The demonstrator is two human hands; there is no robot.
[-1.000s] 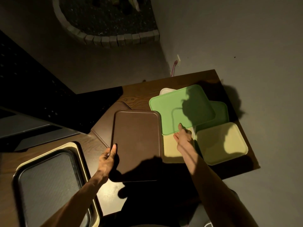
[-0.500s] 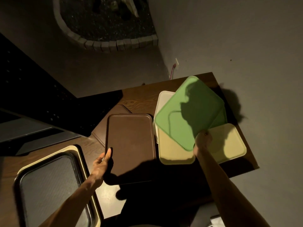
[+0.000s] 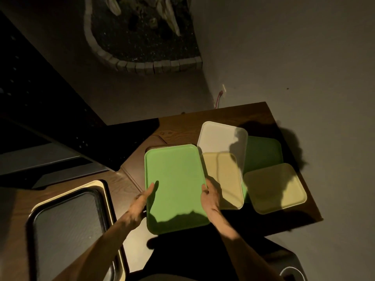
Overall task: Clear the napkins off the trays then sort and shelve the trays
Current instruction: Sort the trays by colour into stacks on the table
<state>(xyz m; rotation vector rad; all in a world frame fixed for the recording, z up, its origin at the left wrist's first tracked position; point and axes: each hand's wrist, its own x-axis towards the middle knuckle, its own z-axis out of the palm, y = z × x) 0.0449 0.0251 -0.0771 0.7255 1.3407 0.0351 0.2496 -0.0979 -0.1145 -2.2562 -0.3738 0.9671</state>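
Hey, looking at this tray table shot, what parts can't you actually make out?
All in the head view:
- Brown tray: hidden under the light green tray held by left hand and right hand.
- Dark green tray: partly covered by the white tray and a yellow tray, and shadowed.
- Black tray: cut off by the bottom edge.
- Any shelves: too dark to tell.

Dark wooden table (image 3: 261, 114) under overlapping trays: white (image 3: 219, 138), yellow (image 3: 276, 187), dark green (image 3: 263, 151), black (image 3: 67, 230).
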